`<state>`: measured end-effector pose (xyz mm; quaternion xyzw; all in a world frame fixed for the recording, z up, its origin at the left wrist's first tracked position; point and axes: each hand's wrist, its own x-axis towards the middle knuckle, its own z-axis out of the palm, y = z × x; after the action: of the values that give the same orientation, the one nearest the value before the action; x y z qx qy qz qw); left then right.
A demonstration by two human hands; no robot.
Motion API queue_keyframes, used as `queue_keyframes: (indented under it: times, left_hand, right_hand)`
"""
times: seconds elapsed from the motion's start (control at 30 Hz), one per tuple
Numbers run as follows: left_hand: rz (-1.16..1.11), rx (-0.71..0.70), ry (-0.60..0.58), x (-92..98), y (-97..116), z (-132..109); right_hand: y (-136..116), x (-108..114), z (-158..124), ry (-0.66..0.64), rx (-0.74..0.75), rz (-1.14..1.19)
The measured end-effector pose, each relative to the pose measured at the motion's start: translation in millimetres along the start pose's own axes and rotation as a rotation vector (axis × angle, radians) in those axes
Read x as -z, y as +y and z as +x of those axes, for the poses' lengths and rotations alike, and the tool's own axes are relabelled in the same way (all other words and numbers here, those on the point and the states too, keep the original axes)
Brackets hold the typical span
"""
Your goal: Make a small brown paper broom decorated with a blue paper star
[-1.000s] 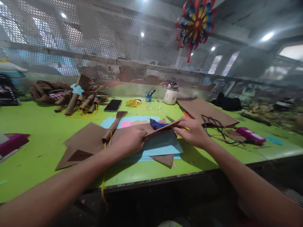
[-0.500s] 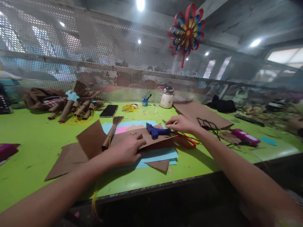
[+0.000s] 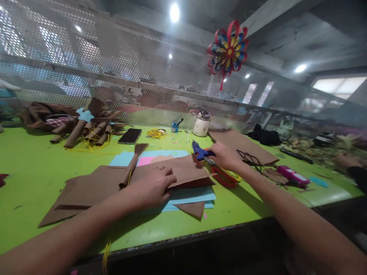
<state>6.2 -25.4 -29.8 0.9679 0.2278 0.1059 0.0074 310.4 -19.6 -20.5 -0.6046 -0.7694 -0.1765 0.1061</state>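
My right hand (image 3: 224, 156) is closed round the handle of a blue glue gun (image 3: 200, 152), its nozzle pointing left, over the right end of the paper. Just below it lie orange-handled scissors (image 3: 225, 177), partly hidden. My left hand (image 3: 153, 186) has its fingers curled at the near edge of a brown paper sheet (image 3: 186, 168), which is slightly lifted there. On that paper, beside my left hand, lies a small rolled brown paper broom (image 3: 132, 164) with a fringed end and yellow string. Light blue sheets (image 3: 192, 194) and a pink one (image 3: 145, 160) show underneath.
Behind stand a phone (image 3: 130, 136), yellow string (image 3: 156, 133), a small blue jar (image 3: 174, 127) and a white lidded jar (image 3: 201, 124). A bundle of paper rolls (image 3: 86, 128) is at left. Right are brown paper (image 3: 243, 147), a magenta box (image 3: 293, 175) and another person's hand (image 3: 345, 160).
My right hand has taken hold of the glue gun and raised it off the paper. The brown paper's upturned left part now lies flat. The view has shifted slightly.
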Motion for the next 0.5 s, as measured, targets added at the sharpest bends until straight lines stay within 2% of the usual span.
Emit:
queue_keyframes:
  times: [0.1, 0.2, 0.37, 0.5]
  left_hand:
    - [-0.024, -0.003, -0.001, 1.0, 0.3, -0.7]
    - [-0.054, -0.007, 0.002, 3.7, 1.4, -1.7]
    - [-0.064, 0.006, -0.005, 5.3, 2.1, -2.1]
    - [-0.042, 0.023, 0.015, -0.4, -0.6, 0.5]
  right_hand:
    - [40.6, -8.8, 1.5, 0.007, -0.151, -0.067]
    - [64.3, -24.4, 11.0, -0.005, -0.231, -0.078]
    - [64.4, -48.1, 27.8, -0.015, -0.298, -0.002]
    - [52.1, -39.7, 26.7, 0.039, -0.332, 0.076]
